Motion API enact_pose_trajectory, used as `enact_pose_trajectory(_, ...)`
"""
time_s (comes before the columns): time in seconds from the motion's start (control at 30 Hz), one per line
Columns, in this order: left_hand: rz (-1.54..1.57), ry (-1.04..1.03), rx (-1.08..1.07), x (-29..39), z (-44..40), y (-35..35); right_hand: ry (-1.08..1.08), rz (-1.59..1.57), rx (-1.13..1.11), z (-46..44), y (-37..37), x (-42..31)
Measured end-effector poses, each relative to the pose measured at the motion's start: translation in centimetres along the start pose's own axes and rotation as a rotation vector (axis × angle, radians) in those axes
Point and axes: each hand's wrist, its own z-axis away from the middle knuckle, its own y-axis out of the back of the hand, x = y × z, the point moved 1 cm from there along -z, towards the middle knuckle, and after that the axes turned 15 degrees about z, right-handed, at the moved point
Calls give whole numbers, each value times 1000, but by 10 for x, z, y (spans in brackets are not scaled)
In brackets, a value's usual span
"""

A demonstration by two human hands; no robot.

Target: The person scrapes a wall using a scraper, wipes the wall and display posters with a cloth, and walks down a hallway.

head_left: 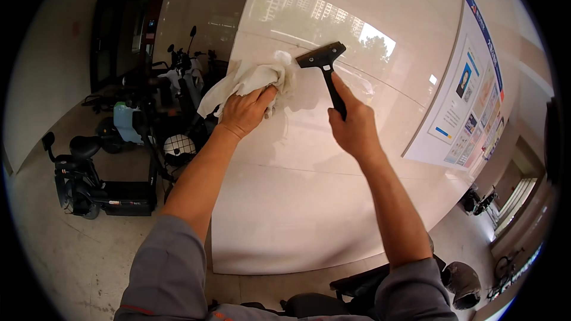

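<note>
My left hand presses a crumpled off-white cloth against the glossy tiled wall, close to the wall's left edge. Part of the cloth hangs out to the left of the hand. In my right hand is a black scraper, gripped by its handle with the thumb and fingers closed round it. The wide scraper head points up and left, beside the cloth and at the wall's surface. Whether its blade touches the tile I cannot tell. My left fingertips are partly sunk in the cloth.
A notice board is mounted on the wall at the right. Parked electric scooters stand on the floor at the left, near a dark doorway. Below me, a dark seat shows between my arms. A bicycle is far right.
</note>
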Motion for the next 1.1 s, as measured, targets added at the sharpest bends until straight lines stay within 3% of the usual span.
enact_pose_trajectory(0.13,4,0,-1,-1,1,-1,-173,-64,58,7,-33,-28)
enact_pose_trajectory(0.17,-9,-3,6,-2,0,-1,-306,-117,-39,3,-30,-41)
enact_pose_trajectory(0.23,-17,-3,4,0,3,-1,-307,-147,107,11,-49,-53)
enact_pose_trajectory(0.6,-4,-10,50,-1,2,-3,-437,-160,-23,10,-52,-73)
enact_pose_trajectory(0.73,60,74,-68,-2,-1,2,-472,-222,-67,1,-40,-77)
enact_pose_trajectory(0.8,32,-19,-2,0,-5,4,-613,-476,-97,33,-37,-49)
enact_pose_trajectory(0.83,30,-27,4,1,-9,5,-590,-441,-57,43,-33,-41)
enact_pose_trajectory(0.93,170,319,-124,15,-24,5,-660,-468,0,106,20,-13)
enact_pose_trajectory(1.1,189,194,-75,39,-76,-43,-796,-440,-62,169,47,4)
